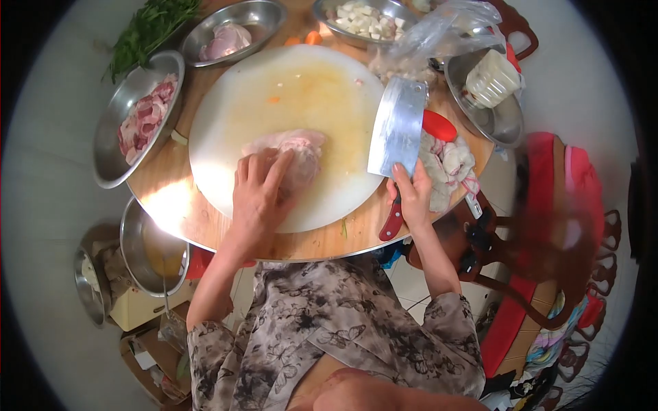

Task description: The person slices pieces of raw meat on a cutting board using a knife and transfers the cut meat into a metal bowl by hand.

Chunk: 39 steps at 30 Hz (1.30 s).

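One oval stainless-steel bowl (106, 147), holding chunks of red raw meat (147, 120), stands left of the round white cutting board (229, 103). A bunch of green leafy herbs (151, 34) lies beyond the board's far left edge. Below the board's level, to its near left, sits a deep round steel bowl (147, 240) containing yellowish liquid. A second oval steel bowl (266, 31), holding pale pink raw meat (226, 41), stands behind the board, left of centre.

The left hand (260, 188) rests on a pale pink piece of raw meat (299, 147), which lies on the board, near its middle. The fingers are bent over the meat, the index set apart from the others; the thumb is hidden, and whether they clamp cannot be told.

A steel bowl of white cubes (367, 20) stands behind the board, right of centre. At the board's right edge, the right hand (410, 195) has its fingers closed on a broad-bladed steel cleaver with a red-brown handle (399, 127), blade pointing away from the person. Right of the board lie a bright red oval object (439, 125) and a crumpled whitish cloth (449, 164).
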Available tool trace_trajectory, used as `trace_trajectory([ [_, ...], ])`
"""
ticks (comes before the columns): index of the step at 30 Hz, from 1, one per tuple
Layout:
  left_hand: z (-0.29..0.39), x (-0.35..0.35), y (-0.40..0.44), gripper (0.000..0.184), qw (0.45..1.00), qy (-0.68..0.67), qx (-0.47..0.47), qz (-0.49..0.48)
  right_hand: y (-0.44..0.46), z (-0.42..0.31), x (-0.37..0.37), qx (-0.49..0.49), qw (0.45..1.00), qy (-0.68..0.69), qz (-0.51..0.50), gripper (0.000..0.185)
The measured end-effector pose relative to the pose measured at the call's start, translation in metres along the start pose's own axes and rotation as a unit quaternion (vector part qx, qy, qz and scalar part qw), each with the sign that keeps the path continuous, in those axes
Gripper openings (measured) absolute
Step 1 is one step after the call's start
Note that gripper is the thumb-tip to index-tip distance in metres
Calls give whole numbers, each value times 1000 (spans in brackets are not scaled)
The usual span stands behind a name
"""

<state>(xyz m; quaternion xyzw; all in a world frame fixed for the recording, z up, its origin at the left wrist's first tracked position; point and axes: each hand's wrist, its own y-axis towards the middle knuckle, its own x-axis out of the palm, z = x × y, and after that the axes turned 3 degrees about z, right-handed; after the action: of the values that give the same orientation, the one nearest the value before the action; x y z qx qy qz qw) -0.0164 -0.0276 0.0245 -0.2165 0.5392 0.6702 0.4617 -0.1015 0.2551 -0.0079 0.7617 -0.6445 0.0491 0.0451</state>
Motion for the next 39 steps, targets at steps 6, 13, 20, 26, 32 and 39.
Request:
trace_trajectory([
  [6,-49,-26,25,66,994,-40,89,-40,0,-6,2,-7,999,-45,-27,22],
  [13,-14,-27,-23,58,999,5,32,28,-15,-47,0,43,937,-248,-243,14],
  [20,13,11,-57,38,983,66,-29,170,19,-99,40,-278,707,-524,-386,19],
  [26,16,18,-49,29,980,66,-46,181,39,-127,64,-408,561,-572,-438,25],
  [32,11,24,-46,31,983,45,-65,166,48,-144,92,-407,479,-620,-470,24],
  [39,8,25,-43,29,982,1,-96,164,61,-120,136,-451,462,-585,-492,22],
])
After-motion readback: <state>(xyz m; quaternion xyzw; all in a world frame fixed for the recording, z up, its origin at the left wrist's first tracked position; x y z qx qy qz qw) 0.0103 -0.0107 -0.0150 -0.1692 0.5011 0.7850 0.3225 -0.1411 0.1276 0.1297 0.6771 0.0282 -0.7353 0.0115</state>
